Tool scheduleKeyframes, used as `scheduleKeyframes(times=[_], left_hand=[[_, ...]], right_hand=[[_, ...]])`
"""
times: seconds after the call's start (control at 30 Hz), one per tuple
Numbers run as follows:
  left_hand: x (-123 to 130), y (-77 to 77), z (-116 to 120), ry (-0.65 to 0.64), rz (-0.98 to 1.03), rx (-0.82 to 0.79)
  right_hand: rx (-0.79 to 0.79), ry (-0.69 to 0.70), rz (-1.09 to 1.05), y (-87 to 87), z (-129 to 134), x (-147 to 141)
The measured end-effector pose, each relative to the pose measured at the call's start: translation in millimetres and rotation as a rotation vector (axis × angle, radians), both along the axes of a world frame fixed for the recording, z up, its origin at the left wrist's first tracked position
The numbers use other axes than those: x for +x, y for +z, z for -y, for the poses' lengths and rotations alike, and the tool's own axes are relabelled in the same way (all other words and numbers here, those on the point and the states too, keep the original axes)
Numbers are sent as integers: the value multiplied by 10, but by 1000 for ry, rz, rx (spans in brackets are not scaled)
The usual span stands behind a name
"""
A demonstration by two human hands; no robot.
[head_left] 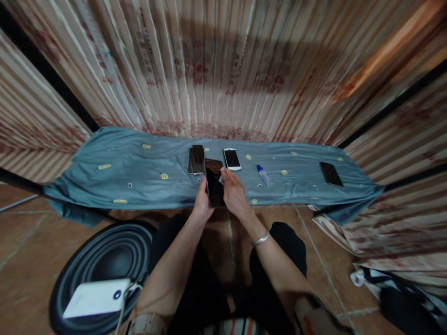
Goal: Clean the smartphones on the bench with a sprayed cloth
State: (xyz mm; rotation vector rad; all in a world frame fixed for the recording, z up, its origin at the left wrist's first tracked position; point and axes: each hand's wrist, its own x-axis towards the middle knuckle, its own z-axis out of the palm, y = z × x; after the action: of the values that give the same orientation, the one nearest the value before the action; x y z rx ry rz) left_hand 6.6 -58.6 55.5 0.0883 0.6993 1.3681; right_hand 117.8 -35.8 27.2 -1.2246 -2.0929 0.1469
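Note:
My left hand (201, 203) grips a dark smartphone (213, 184) by its left edge, holding it tilted near the front edge of the cloth-covered board. On the phone's right side, my right hand (236, 193) has its fingers closed round a small white cloth or tissue (221, 176), pressed to the screen. Just behind lie a dark phone (196, 159) on the left and a white phone (232, 159) with a black screen. A small clear bottle with a blue cap (264, 175) rests to the right of my right hand.
Another dark phone (331, 174) lies toward the right end of the blue-green cloth (167, 193). By my left leg, a white power bank (97, 298) with a cable rests on a round black ribbed stool (108, 260). Striped curtains (216, 70) hang on black poles around the board.

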Motion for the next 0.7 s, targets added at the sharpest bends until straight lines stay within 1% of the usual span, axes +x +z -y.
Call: scheduleKeyframes(times=[0.17, 0.33, 0.4, 0.53, 0.7], left_hand=[[-12, 19, -3, 42, -20, -14], [-33, 3, -11, 83, -38, -8], [-47, -10, -16, 73, -39, 21], [-69, -30, -37, 0, -17, 69], [-69, -43, -67, -4, 13, 66]], right_hand=[[-19, -5, 24, 4, 179, 25], [-40, 15, 15, -12, 396, 36], [-41, 22, 15, -30, 472, 36], [-30, 2, 8, -65, 597, 43], [-40, -21, -1, -78, 727, 48]])
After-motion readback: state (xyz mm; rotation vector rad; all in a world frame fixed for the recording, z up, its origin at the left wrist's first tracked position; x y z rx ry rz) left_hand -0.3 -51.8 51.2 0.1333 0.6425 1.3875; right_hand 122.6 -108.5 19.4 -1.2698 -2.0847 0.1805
